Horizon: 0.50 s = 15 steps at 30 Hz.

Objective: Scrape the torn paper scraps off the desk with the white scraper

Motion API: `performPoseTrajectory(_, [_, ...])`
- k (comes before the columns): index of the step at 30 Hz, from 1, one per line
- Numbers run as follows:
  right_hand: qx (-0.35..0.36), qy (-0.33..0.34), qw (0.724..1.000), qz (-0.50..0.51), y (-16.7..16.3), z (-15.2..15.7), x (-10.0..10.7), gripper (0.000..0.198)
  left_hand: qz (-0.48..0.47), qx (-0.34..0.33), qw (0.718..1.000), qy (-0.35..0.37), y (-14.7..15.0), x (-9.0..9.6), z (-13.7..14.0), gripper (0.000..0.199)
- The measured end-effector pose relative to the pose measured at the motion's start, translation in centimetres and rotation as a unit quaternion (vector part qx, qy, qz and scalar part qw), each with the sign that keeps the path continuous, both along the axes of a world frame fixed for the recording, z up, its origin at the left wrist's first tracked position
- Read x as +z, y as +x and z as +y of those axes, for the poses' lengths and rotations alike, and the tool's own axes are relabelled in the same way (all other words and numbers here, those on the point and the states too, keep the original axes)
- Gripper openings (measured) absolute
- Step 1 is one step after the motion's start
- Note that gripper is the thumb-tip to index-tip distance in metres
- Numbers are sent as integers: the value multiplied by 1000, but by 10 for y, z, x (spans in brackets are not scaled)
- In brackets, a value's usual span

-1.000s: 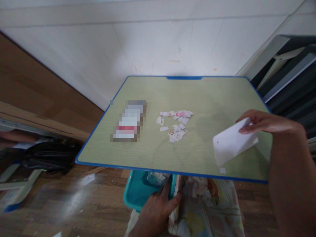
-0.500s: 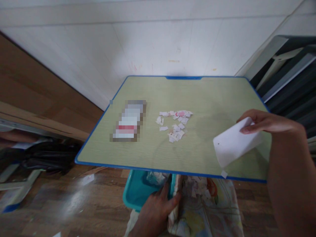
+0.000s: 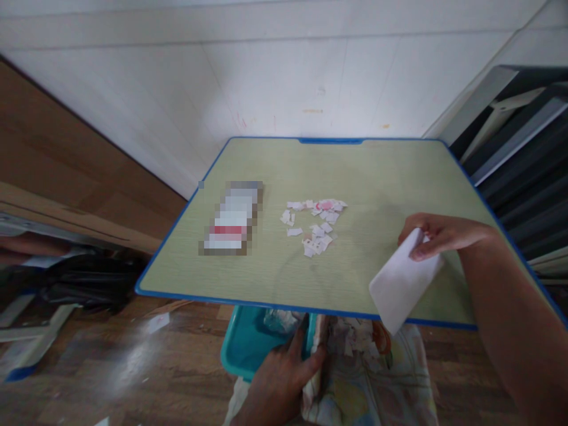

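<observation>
My right hand (image 3: 444, 236) is closed on a white card (image 3: 403, 281), pinching its upper end. The card slants down, its lower corner overlapping the table's blue front edge. Small torn paper scraps (image 3: 317, 236), some with pink marks, lie loosely on the middle of the table (image 3: 355, 171). Below the front edge, my left hand (image 3: 284, 370) is closed around the edge of a patterned cloth (image 3: 368, 384), beside the teal basin (image 3: 228, 349). More paper scraps (image 3: 355, 337) rest on the cloth, partly under the table.
A pixelated rectangular object (image 3: 233, 219) lies on the table's left side. A crumpled clear plastic bag (image 3: 281, 319) is in the basin. Dark folded frames (image 3: 528, 136) lean at the right. A black bag (image 3: 89, 281) sits at the left, and paper bits (image 3: 158, 322) litter the floor.
My right hand has moved left and toward me with the card, which now overhangs the front edge. The scrap at that edge is no longer visible. My left hand stays put.
</observation>
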State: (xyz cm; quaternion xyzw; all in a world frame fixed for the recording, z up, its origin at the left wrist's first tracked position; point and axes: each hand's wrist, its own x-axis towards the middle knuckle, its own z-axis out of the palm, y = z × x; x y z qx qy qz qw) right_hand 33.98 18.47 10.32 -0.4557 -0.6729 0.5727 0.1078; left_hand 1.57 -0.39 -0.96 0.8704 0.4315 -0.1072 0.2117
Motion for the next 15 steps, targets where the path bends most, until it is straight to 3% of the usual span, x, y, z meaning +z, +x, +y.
performPoseTrajectory(3, [104,-59,992,-31,-8,3,-3,18,-1,-5,1000,1,0,0,0,74])
performPoseTrajectory(8, [140,-33,989,-35,-13,3,-4,20,-2,-7,1000,4,0,-2,-1,75])
performPoseTrajectory(15, [-82,55,994,48,-31,-1,-8,20,-4,-5,1000,7,-1,-4,-1,74])
